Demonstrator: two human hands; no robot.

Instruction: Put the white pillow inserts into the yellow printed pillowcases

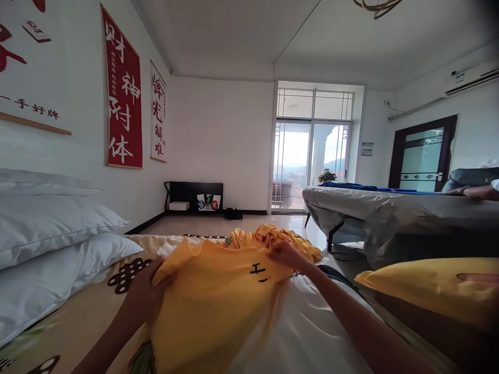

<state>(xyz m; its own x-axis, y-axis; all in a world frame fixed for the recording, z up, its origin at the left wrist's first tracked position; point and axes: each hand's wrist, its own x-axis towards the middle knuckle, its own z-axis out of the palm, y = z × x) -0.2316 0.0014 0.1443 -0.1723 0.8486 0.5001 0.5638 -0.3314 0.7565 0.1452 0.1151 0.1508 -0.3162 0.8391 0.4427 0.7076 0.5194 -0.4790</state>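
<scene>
A yellow pillowcase point(210, 291) with a small dark print is stretched between my two hands above the bed. My left hand point(150, 288) grips its left edge, fingers closed around the fabric. On the other side, my right hand point(286, 255) is closed on the upper right edge, beside the print. A white pillow point(288, 327) lies below and to the right of the pillowcase; whether part of it is inside I cannot tell. Behind my hands, more yellow-orange cloth point(268, 234) lies crumpled on the patterned bedsheet point(97, 311).
White pillows point(58, 223) are stacked at the left. At the right lies a yellow pillow point(436, 285). A table under a plastic cover point(393, 208) stands beyond, with another person's arm point(481, 192) at its far end. A low black bench point(195, 195) stands by the far wall.
</scene>
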